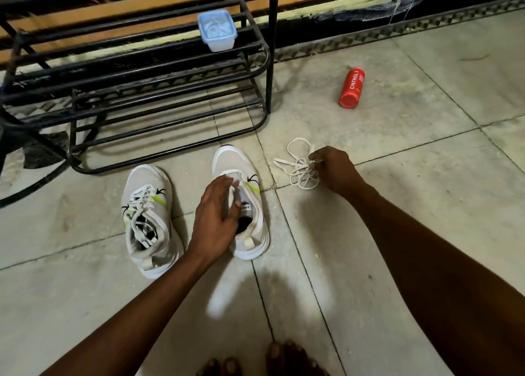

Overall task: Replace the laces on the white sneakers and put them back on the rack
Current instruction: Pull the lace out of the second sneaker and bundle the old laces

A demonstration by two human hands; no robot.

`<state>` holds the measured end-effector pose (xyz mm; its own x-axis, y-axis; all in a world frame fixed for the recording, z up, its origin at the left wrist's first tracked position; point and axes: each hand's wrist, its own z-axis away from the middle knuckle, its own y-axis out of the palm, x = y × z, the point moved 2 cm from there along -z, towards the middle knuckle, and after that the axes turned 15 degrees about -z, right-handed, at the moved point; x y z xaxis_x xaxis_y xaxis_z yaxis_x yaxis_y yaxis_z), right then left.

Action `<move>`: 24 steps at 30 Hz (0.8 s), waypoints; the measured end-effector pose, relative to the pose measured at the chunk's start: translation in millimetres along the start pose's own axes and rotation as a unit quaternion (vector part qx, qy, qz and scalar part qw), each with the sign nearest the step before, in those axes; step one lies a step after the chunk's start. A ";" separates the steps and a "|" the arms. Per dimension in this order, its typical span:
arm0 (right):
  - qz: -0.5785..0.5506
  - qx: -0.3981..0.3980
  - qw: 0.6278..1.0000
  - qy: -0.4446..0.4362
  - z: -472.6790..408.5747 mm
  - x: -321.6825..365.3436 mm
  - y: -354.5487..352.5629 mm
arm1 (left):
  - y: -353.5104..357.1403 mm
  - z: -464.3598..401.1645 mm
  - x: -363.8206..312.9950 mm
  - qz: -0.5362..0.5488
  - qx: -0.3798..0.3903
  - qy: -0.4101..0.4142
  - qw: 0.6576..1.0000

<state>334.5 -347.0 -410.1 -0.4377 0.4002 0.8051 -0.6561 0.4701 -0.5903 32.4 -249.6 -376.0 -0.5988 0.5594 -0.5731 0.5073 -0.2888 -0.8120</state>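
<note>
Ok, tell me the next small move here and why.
Probably bring the loose lace, pinched in the right hand, over to the unlaced sneaker and start threading its front eyelets: the left hand already steadies that shoe, while the other sneaker has laces.

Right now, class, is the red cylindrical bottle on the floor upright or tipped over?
Tipped over: the red cylindrical bottle lies on its side on the tiled floor, its lettering running along its length.
</note>
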 end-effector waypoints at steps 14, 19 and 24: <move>-0.222 -0.013 0.972 -0.078 121.8 75.2 83.5 | -6.0 11.9 -7.4 0.010 -0.004 -0.083 0.996; -0.211 -0.017 0.973 -0.096 101.8 80.3 85.7 | -6.2 -1.8 -12.5 0.011 0.009 -0.051 0.999; -0.152 -0.020 0.981 -0.116 95.4 86.7 80.2 | -23.4 -2.0 -3.8 0.024 0.035 -0.051 0.998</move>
<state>185.2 -349.7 -382.1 -0.3566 0.0496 0.9329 -0.7556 0.5720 -0.3193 24.0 -243.5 -354.6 -0.6373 0.4623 -0.6165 0.4937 -0.3694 -0.7873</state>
